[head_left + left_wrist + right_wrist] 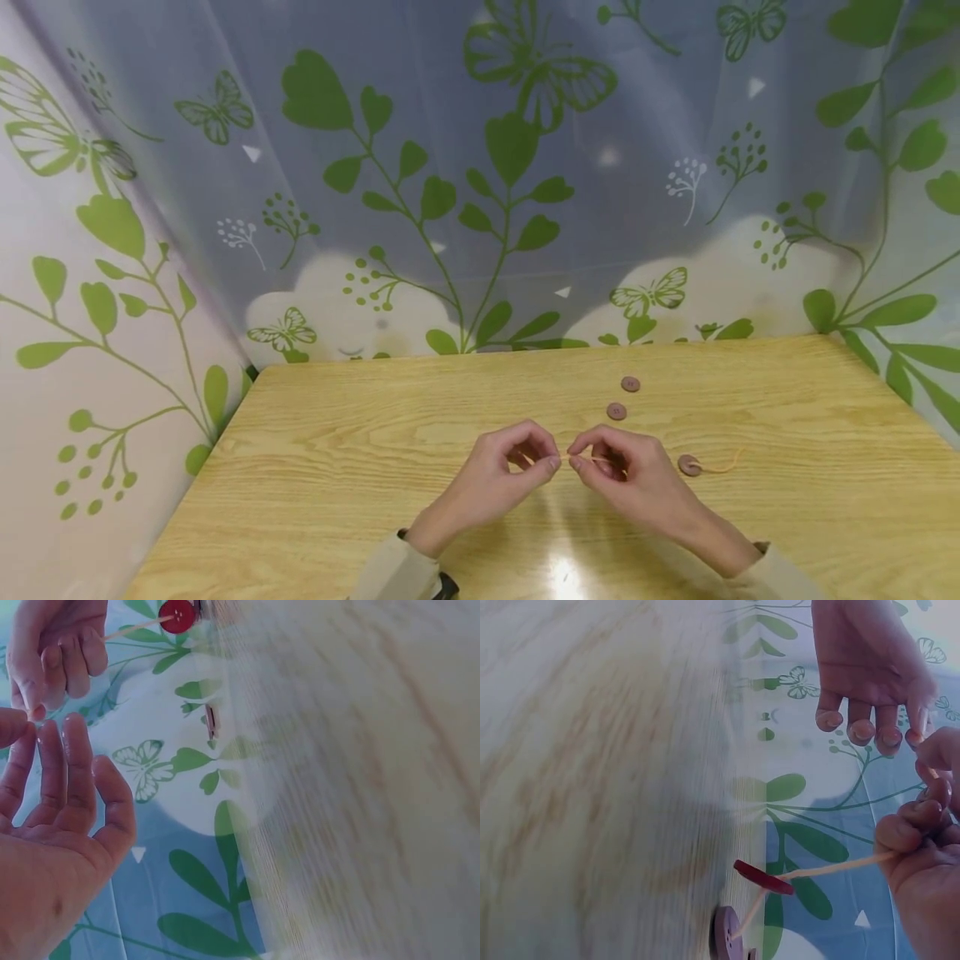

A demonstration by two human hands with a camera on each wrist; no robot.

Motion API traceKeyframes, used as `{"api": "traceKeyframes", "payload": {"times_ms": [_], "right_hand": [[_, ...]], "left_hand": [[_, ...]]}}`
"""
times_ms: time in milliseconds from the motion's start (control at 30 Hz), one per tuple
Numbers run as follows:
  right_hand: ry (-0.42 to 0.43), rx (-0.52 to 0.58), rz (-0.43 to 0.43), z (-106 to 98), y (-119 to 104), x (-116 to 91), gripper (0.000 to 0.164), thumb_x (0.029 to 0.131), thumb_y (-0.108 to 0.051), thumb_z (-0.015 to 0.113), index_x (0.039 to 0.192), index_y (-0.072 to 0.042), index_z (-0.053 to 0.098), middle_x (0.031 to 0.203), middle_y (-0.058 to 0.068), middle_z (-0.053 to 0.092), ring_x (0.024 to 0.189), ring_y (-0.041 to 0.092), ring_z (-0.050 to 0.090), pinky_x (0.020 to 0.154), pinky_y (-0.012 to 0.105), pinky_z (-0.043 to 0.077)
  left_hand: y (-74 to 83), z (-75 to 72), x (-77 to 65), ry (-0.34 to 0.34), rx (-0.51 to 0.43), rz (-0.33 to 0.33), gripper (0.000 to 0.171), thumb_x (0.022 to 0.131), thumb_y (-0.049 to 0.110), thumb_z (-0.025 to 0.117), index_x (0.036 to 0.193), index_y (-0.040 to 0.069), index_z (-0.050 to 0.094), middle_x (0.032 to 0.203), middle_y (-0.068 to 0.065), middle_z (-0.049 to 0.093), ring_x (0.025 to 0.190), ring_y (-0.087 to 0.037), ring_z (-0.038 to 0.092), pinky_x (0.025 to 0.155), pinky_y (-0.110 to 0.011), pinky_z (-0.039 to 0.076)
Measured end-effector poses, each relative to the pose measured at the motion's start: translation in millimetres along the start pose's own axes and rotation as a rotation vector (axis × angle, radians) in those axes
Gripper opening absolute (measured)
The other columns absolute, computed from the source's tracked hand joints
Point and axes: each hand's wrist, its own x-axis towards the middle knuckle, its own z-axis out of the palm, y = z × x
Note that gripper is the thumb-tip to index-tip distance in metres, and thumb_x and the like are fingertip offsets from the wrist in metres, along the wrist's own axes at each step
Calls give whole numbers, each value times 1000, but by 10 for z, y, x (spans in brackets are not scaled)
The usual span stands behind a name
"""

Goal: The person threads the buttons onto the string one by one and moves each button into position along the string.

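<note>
Over the tabletop, my left hand [495, 475] pinches the end of a thin pale orange string [566, 457] between thumb and index finger. Close beside it, my right hand [651, 483] pinches the same string, and its other fingers curl around a further length. From the right hand the string runs out to a round reddish button [763, 877], threaded on it and held off the table. A short tail of string [723, 468] extends past this button. In the left wrist view, the remaining fingers of the left hand [67, 817] are spread and loosely bent.
Two brown buttons lie on the wood-grain table [360, 433] beyond the right hand, one nearer [616, 412] and one farther back [630, 384]. A curtain [420, 167] with green leaves and butterflies stands behind the table and along its sides.
</note>
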Motion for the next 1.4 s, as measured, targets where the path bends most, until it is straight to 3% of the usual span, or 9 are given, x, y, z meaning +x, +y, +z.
{"api": "traceKeyframes", "payload": {"times_ms": [300, 667, 900, 1167, 1400], "right_hand": [[-11, -28, 0, -41, 7, -14, 26, 88, 4, 74, 96, -21, 72, 62, -8, 48, 57, -8, 35, 47, 15, 34], [-72, 29, 104, -158, -12, -79, 20, 97, 1, 66, 97, -19, 69, 63, -7, 52, 49, -4, 43, 43, 21, 41], [-44, -30, 95, -258, 30, -165, 24, 95, 3, 68, 96, -21, 69, 74, -10, 58, 60, 0, 50, 52, 22, 46], [-5, -72, 74, -376, 56, -233, 27, 92, 6, 70, 97, -21, 70, 73, -5, 65, 62, 3, 57, 55, 22, 50], [-13, -59, 66, -448, 73, -267, 27, 92, 6, 69, 98, -21, 70, 75, -5, 67, 63, 7, 62, 53, 23, 49]], "left_hand": [[-9, 20, 28, -13, 22, -5, 4, 98, 20, 67, 101, 18, 69, 98, 0, 73, 90, -5, 66, 80, -23, 55], [19, 82, 104, -52, 15, 18, 4, 99, 20, 66, 102, 21, 69, 101, 4, 72, 92, -3, 67, 81, -23, 56], [-16, 119, 210, -93, 10, 34, 8, 100, 24, 65, 106, 20, 68, 104, 5, 71, 95, -4, 67, 81, -24, 57], [-131, 57, 472, -101, 227, 33, 13, 101, 29, 64, 110, 20, 68, 107, 8, 69, 96, -1, 65, 81, -20, 53], [-259, 75, 730, -133, 362, 8, 29, 101, 32, 65, 124, 15, 66, 123, -3, 67, 110, -15, 65, 95, -26, 54]]}}
